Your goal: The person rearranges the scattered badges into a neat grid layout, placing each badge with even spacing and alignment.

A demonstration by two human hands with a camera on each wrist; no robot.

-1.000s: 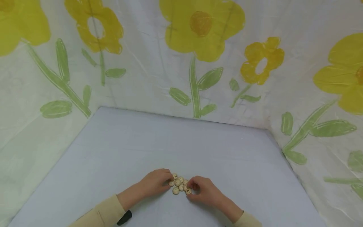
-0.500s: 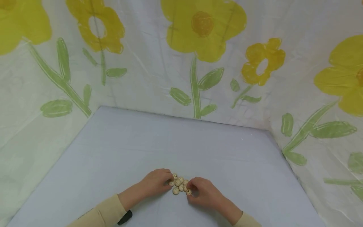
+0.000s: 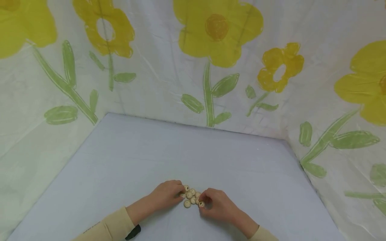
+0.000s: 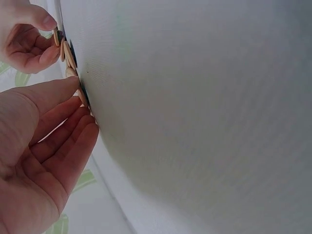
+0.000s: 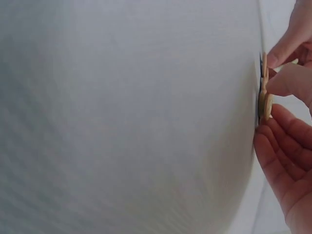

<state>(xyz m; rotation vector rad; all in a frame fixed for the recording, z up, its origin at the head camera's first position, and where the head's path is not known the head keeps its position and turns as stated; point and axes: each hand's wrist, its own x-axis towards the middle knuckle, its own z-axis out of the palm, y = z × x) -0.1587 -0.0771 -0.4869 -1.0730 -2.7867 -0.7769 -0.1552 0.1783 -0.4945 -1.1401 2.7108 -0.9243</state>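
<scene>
I see the right hand (image 3: 218, 204) pinching a small wooden disc (image 3: 201, 204) between thumb and fingers, the tips drawn in close on it. That disc sits at about four o'clock of the cluster of wooden discs (image 3: 189, 195); I can't tell whether it is lifted clear of the table (image 3: 169, 144). The left hand (image 3: 167, 194) comes in at nine o'clock, its thumb and fingers apart, the fingers fairly straight in the left wrist view. Their tips touch the edge disc (image 3: 183, 195) on that side; how hard they press, I can't tell.

Between the two hands I have the cluster lying close together, with one disc at eleven o'clock by the left fingertips and another at seven o'clock on the near edge. Some carry dark marks on top, too small for me to read.

At seven o'clock from the cluster I get a beige sleeve (image 3: 104, 227) with a dark object (image 3: 133, 232) under its cuff. At twelve o'clock, past the table, hangs a cloth (image 3: 153, 83) with yellow flowers.
</scene>
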